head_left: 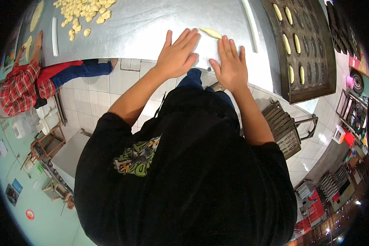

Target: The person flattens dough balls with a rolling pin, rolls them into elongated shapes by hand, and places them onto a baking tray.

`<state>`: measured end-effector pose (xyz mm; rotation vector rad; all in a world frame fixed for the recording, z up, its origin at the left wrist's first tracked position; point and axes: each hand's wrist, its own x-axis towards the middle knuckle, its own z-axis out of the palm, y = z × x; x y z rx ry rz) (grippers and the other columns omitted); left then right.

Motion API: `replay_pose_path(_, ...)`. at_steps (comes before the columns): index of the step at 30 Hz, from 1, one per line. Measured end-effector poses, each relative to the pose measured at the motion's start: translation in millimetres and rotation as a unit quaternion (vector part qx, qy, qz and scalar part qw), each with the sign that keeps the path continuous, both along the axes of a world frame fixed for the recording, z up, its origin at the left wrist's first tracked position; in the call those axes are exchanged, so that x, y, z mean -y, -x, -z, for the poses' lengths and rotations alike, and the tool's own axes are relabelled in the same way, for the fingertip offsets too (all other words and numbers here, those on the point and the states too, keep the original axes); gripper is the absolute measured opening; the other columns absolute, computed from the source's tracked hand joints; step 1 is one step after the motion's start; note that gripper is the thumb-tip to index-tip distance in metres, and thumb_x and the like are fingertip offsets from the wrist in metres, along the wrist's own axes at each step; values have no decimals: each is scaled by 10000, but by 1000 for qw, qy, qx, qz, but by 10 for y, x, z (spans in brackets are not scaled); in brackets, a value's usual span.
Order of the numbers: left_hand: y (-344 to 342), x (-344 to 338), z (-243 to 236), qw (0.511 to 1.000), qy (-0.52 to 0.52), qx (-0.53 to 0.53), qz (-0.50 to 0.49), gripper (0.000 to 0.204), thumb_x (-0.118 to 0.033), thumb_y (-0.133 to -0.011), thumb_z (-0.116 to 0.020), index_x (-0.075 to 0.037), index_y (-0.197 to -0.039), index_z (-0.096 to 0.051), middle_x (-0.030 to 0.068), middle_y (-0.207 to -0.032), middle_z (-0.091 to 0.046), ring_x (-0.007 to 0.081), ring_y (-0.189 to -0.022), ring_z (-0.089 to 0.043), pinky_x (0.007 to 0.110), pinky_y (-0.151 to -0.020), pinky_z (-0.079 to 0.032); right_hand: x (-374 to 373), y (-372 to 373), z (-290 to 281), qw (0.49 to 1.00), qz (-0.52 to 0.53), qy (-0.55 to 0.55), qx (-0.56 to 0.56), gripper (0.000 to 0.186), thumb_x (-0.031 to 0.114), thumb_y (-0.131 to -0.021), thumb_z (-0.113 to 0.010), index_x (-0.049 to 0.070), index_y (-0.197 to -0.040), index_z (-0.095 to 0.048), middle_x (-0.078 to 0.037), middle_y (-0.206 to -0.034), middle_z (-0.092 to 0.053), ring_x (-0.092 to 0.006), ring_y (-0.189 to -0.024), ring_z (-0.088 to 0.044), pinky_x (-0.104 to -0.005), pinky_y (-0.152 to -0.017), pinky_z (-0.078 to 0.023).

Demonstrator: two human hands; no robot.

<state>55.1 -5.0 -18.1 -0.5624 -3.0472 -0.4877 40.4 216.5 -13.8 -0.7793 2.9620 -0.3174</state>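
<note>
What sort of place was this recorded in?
Likely a bakery workroom, judging by the pale yellow dough lumps, the slender, tapered pale yellow dough strip, and the dark rectangular metal baking tray.

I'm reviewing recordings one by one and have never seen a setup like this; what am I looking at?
There is no machine: these are a person's bare left hand and right hand. The single picture comes from a wide fisheye camera worn on the head, looking down, so straight edges bend near the rim. On the metal table lie many small dough pieces and one slim dough roll, at the fingers of both hands. Both hands are open, gripping nothing. To the right, a dark tray holds similar rolls.
</note>
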Motion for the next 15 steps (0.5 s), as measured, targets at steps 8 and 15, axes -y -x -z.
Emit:
replay_pose_path(8, 912, -935, 31, 982, -20, -40, -184, 823, -557, -943, -455, 32, -1489, -273, 219, -1587, -205, 359, -1486, -145, 611, -1160, -67, -278, -395, -143, 994, -83, 66, 26, 617, 438, -954, -518, 64, -1437, -436, -104, -1526, -391, -293, -1410, -353, -526, -1172, -205)
replay_pose_path(15, 247, -1149, 3, 988, 73, 28, -137, 956, -671, -906, -426, 41, -1512, -229, 230, -1596, -177, 347, -1495, -128, 577, -1172, -50, -1046, -875, -281, 912, -12, 266, 313, 411, 324, -956, -573, 38, -1250, -604, -190, -1301, -589, -365, -1242, -524, -444, -1076, -384)
